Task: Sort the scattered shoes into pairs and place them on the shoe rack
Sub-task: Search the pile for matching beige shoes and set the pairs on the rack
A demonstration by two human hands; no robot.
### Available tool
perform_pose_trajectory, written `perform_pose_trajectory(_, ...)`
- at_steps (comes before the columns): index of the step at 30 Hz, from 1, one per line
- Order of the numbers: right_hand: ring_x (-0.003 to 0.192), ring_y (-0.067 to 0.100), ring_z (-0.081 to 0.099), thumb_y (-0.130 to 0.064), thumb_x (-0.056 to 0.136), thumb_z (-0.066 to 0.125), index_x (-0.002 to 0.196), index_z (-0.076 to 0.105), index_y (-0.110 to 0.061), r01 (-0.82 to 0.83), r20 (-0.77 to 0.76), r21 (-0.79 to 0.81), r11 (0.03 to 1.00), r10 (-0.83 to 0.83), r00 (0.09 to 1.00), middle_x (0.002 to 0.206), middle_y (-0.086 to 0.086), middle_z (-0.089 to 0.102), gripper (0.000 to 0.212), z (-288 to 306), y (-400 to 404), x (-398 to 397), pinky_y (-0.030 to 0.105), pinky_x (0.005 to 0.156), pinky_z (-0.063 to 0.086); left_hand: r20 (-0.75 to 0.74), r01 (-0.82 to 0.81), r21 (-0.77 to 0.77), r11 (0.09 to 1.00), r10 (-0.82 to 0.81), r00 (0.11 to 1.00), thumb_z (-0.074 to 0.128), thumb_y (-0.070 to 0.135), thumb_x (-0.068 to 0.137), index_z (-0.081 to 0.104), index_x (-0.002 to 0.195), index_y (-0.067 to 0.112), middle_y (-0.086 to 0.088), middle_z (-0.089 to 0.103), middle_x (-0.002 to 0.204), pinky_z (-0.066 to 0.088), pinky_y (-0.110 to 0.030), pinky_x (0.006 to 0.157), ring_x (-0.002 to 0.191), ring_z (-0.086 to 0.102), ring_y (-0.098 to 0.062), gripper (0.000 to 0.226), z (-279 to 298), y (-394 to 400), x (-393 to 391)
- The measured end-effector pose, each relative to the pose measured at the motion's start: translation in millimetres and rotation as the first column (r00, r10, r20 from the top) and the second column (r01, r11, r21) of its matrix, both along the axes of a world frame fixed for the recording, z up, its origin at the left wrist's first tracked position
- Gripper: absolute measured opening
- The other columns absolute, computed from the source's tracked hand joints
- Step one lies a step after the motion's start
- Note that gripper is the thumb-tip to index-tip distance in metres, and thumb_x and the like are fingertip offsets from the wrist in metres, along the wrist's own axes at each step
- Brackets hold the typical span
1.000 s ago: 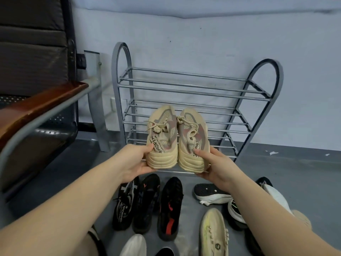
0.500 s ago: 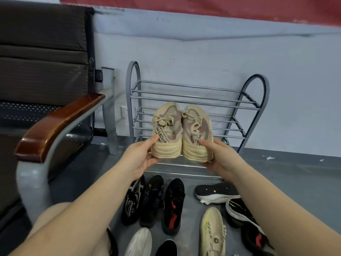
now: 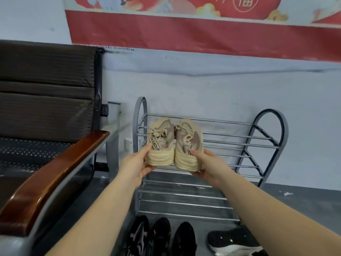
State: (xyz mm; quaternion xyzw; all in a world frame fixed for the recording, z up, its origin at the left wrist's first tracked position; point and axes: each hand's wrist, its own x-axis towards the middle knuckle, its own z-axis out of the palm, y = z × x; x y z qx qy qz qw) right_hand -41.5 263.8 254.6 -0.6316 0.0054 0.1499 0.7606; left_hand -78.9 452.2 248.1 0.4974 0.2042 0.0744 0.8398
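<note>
Left hand (image 3: 135,164) and right hand (image 3: 207,164) each grip one beige sneaker (image 3: 161,143) heel-first, fingers clamped, paired for the shoe rack (image 3: 265,145).

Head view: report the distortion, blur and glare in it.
Head view: wide-angle bending bows the chair armrest and wall edge; soft, even light, faint glints on the shoe rack bars; the beige shoes are sharp enough to read lettering; black shoes at the bottom edge look softer.
</note>
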Motion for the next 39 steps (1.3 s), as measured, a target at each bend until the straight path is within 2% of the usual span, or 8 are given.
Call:
perform_pose_trajectory(8,0.079,0.017,0.062,-0.019,0.089,0.064,0.112,0.06,-0.017,0.009,-0.043,-0.021,1.0,-0.01,0.999,0.092,0.003,0.067,0.023,-13,36,62,0.03,0.062,0.055,-0.028,-0.008,-0.005,1.0,0.008,1.0,0.065,0.025,0.086,0.063,0.103,0.004,-0.011,0.071,0.094,0.059,-0.029,0.059,0.081,0.069,-0.02,0.027,-18,34,57)
perform_pose_trajectory(15,0.086,0.017,0.062,-0.032,0.087,0.064,0.105,0.061,-0.02,0.026,-0.064,0.031,0.999,-0.024,0.998,0.097,0.002,0.068,0.023,-21,47,93,0.031,0.068,0.052,0.006,-0.013,0.003,1.0,0.013,1.0,0.063,0.028,0.087,0.065,0.093,0.004,-0.01,0.071,0.093,0.056,-0.029,0.07,0.084,0.068,-0.018,0.025,-20,43,79)
perform_pose_trajectory(18,0.088,0.014,0.059,-0.028,0.074,0.075,0.115,0.057,-0.019,-0.131,0.008,-0.042,0.991,0.131,0.991,0.103,-0.001,0.065,0.045,-19,38,99,0.027,0.07,0.049,0.073,0.086,0.135,0.987,-0.097,0.993,0.067,0.029,0.081,0.063,0.107,0.008,-0.007,0.071,0.102,0.054,-0.027,0.079,0.096,0.067,-0.017,0.034,-17,42,81)
perform_pose_trajectory(22,0.09,0.009,0.061,-0.026,0.058,0.084,0.117,0.055,-0.023,-0.26,0.098,-0.362,0.895,0.314,0.944,0.101,-0.009,0.067,0.066,-15,28,103,0.023,0.07,0.047,0.074,0.209,0.45,0.868,-0.27,0.96,0.081,0.026,0.062,0.059,0.119,0.018,0.003,0.068,0.111,0.048,-0.023,0.09,0.103,0.063,-0.01,0.061,-19,46,82)
perform_pose_trajectory(25,0.092,0.005,0.061,-0.033,0.065,0.086,0.111,0.058,-0.028,-0.084,0.241,-0.542,0.836,0.251,0.937,0.103,-0.008,0.066,0.053,-14,27,106,0.016,0.074,0.047,0.053,0.136,0.656,0.742,-0.225,0.973,0.081,0.04,0.066,0.057,0.123,0.029,0.004,0.056,0.123,0.042,-0.019,0.092,0.105,0.056,-0.006,0.063,-25,48,84)
perform_pose_trajectory(29,0.108,0.015,0.049,-0.07,0.051,0.073,0.102,0.067,-0.035,0.256,0.466,-0.74,0.622,0.201,0.861,0.11,0.001,0.057,0.062,-18,28,115,0.031,0.095,0.043,0.083,-0.038,0.799,0.6,-0.048,0.995,0.073,0.042,0.075,0.045,0.138,0.028,0.003,0.044,0.13,0.032,-0.023,0.097,0.115,0.044,-0.01,0.069,-26,44,87)
perform_pose_trajectory(34,0.102,0.012,0.06,-0.07,0.052,0.073,0.103,0.068,-0.03,0.297,0.509,-0.667,0.684,0.127,0.851,0.099,-0.011,0.07,0.065,-21,35,118,0.036,0.091,0.05,0.132,-0.162,0.785,0.599,0.094,0.987,0.073,0.041,0.076,0.045,0.133,0.02,0.003,0.054,0.132,0.036,-0.025,0.093,0.122,0.048,-0.015,0.067,-33,35,98)
perform_pose_trajectory(39,0.106,0.018,0.059,-0.065,0.064,0.07,0.11,0.063,-0.032,0.328,0.525,-0.681,0.654,0.124,0.842,0.106,-0.007,0.07,0.056,-22,38,134,0.042,0.099,0.043,0.172,-0.232,0.846,0.48,0.166,0.971,0.064,0.048,0.082,0.046,0.129,0.02,0.002,0.055,0.129,0.035,-0.04,0.106,0.125,0.044,-0.019,0.059,-37,24,113)
